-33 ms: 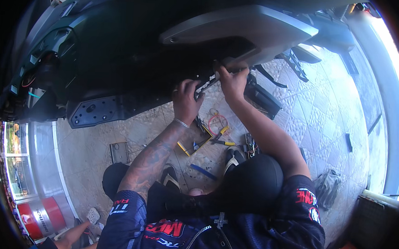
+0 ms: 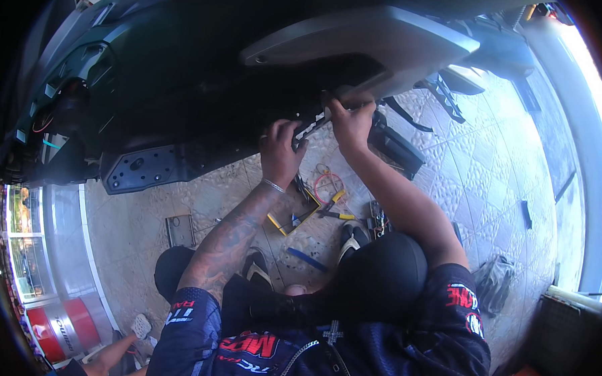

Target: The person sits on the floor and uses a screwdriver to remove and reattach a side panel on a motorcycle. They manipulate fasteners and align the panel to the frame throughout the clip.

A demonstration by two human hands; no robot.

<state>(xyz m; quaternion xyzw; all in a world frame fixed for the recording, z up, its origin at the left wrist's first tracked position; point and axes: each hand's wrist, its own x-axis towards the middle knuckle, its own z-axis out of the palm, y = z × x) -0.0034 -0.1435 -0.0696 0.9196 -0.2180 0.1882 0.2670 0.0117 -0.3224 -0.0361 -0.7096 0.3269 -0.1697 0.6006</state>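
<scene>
The dark body of a scooter (image 2: 177, 95) fills the top of the view, with a silver side panel (image 2: 428, 46) on it. My left hand (image 2: 281, 150) is at the body's lower edge, fingers curled over a dark, narrow strip (image 2: 309, 129) there. Farther right, my right hand (image 2: 353, 126) is closed just under the silver panel. Its fingertips press up against the panel's underside, and what they pinch is hidden. The strip runs between the two hands. A perforated dark plate (image 2: 140, 171) sticks out from the body to the left.
On the tiled floor lie a yellow-edged tray (image 2: 284, 230), yellow-handled pliers (image 2: 338, 215), a red cable (image 2: 319, 181), a blue strip (image 2: 306, 259) and a black part (image 2: 398, 146). A plastic bag (image 2: 495, 280) is at right. At lower left are a red drum (image 2: 83, 323) and another person's leg (image 2: 109, 356).
</scene>
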